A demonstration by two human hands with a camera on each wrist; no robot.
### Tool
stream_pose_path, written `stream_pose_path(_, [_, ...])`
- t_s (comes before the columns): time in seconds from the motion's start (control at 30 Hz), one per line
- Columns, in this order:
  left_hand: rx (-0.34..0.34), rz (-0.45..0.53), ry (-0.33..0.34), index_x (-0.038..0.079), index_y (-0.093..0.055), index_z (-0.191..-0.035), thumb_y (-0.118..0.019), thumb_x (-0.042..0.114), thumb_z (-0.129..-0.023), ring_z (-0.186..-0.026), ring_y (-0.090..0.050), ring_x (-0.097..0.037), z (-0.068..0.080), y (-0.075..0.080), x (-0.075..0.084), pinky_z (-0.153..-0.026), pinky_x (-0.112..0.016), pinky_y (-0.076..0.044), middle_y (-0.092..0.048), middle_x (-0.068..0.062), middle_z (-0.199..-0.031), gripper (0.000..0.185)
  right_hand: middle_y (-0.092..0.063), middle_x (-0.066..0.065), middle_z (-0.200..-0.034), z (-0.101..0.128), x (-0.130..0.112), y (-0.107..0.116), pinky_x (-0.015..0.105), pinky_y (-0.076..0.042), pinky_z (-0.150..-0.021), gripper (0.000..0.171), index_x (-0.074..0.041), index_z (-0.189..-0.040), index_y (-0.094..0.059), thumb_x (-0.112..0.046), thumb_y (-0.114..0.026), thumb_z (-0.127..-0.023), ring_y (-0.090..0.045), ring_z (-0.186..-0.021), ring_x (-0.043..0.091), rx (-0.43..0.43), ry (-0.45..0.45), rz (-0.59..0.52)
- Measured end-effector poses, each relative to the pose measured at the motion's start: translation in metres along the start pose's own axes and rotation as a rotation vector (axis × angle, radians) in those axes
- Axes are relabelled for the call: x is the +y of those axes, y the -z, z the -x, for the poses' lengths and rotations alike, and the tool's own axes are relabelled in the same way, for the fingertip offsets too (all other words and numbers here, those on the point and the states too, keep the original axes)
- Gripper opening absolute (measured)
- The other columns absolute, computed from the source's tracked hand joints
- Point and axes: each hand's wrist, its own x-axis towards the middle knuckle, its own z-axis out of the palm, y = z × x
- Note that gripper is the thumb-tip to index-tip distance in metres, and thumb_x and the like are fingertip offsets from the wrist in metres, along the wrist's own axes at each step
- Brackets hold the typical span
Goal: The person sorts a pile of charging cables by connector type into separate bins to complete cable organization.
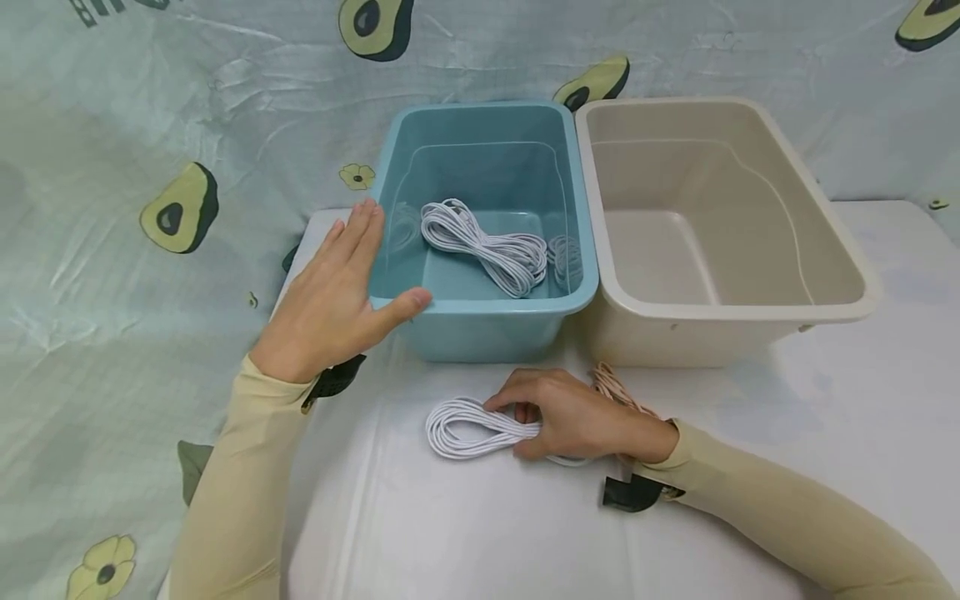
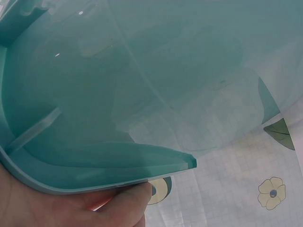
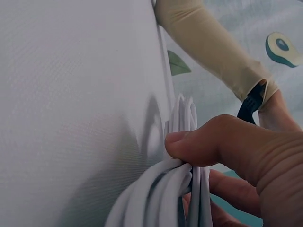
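My right hand (image 1: 573,417) pinches a coiled bundle of white cord (image 1: 468,429) on the table in front of the bins. In the right wrist view the thumb (image 3: 203,142) presses on the white strands (image 3: 182,113), with other fingers behind them. At the near left corner of the blue bin (image 1: 491,333), my left hand (image 1: 330,296) rests against the rim, fingers straight and thumb spread. Inside that bin lies another bundle of white cord (image 1: 487,246). A tan cord bundle (image 1: 615,385) sits behind my right wrist, partly hidden by it.
To the right of the blue bin, and touching it, stands a beige bin (image 1: 720,312). Both are on a white-covered table (image 1: 480,533). A pale cloth (image 1: 247,108) printed with avocados hangs behind and to the left.
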Motion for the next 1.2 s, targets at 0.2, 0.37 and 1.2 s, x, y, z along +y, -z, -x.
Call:
stream_pose_path(0.2, [0.003, -0.004, -0.003, 0.005, -0.012, -0.166, -0.048, 0.078, -0.095, -0.165, -0.012, -0.026, -0.002, 0.000, -0.001, -0.138, -0.039, -0.008, -0.008, -0.011, -0.176, 0.108, -0.066, -0.006, -0.096, -0.001, -0.003, 0.004, 0.018, -0.053, -0.076, 0.049, -0.015, -0.123, -0.076, -0.007, -0.083, -0.074, -0.057, -0.086, 0.004, 0.003, 0.017, 0.014])
stream_pose_path(0.37, [-0.002, -0.005, -0.008, 0.004, -0.013, -0.165, -0.051, 0.075, -0.095, -0.165, -0.012, -0.027, -0.002, 0.001, -0.001, -0.138, -0.040, -0.007, -0.009, -0.012, -0.176, 0.106, -0.068, -0.005, -0.100, -0.001, -0.009, 0.010, 0.020, -0.055, -0.078, 0.050, -0.015, -0.124, -0.075, -0.007, -0.082, -0.076, -0.059, -0.087, 0.005, 0.010, 0.012, 0.021])
stream_pose_path(1.2, [-0.008, -0.009, 0.004, 0.002, -0.014, -0.165, -0.054, 0.072, -0.095, -0.165, -0.012, -0.030, -0.003, 0.001, -0.001, -0.138, -0.042, -0.008, -0.010, -0.014, -0.176, 0.107, -0.068, -0.008, -0.101, 0.000, -0.032, 0.042, 0.022, -0.055, -0.070, 0.051, -0.018, -0.122, -0.076, -0.006, -0.084, -0.073, -0.060, -0.086, 0.003, 0.105, 0.118, 0.120])
